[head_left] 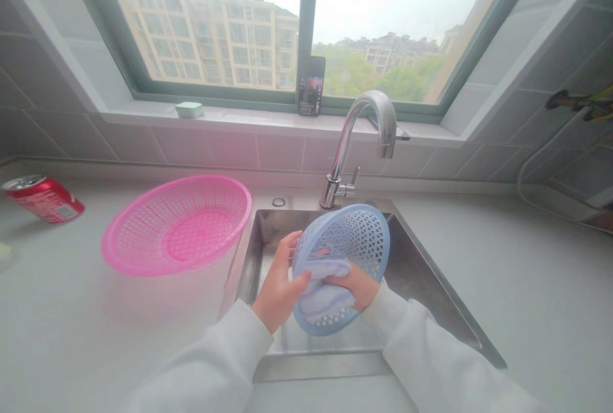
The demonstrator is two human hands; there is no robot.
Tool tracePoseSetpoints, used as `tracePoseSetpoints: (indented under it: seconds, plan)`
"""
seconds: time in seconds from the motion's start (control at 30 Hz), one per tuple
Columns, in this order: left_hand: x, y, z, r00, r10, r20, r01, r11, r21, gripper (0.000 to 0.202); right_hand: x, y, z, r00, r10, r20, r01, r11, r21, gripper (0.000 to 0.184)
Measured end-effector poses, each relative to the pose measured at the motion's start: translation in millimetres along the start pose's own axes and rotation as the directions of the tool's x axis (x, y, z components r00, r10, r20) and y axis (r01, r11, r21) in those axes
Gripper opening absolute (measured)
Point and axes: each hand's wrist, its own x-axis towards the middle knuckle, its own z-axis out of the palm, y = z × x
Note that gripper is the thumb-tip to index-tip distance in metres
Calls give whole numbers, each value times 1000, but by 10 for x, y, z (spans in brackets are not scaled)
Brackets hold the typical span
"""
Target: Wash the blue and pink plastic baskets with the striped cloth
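Observation:
A light blue plastic colander (368, 234) is held tilted over the metal sink (421, 272), its hollow turned towards me. My left hand (280, 288) grips its left rim, thumb on the near side and fingers behind the wall. Inside the colander, my right hand (357, 282) is closed on a pale, bunched-up cloth (323, 292) that lies against the inner wall. Part of the right hand's fingers is hidden by the cloth.
A pink basket (117, 250) stands left of the sink, and a red can (48, 199) lies beyond it. The faucet (342, 145) arches behind the sink. On the windowsill are a phone (311, 87) and a pale green soap-like block (189, 110).

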Motion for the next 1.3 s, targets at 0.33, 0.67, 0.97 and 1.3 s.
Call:
tracePoseSetpoints:
  seconds: [0.33,0.67,0.97,1.3]
  plan:
    - [-3,-16,-3,1000,-6,4,6,1000,-21,77,38,22,18,998,50,44,-46,995,-91,39]
    - [-19,4,-5,999,10,32,-6,993,-118,78,38,22,-9,997,39,67,-26,983,-183,33]
    - [-13,26,-7,998,0,55,2,1000,-27,75,5,-21,11,1000,-13,28,14,998,-54,39]
    - [-13,13,-15,998,-3,58,3,1000,0,78,-8,-76,23,998,16,58,-13,999,-45,43]
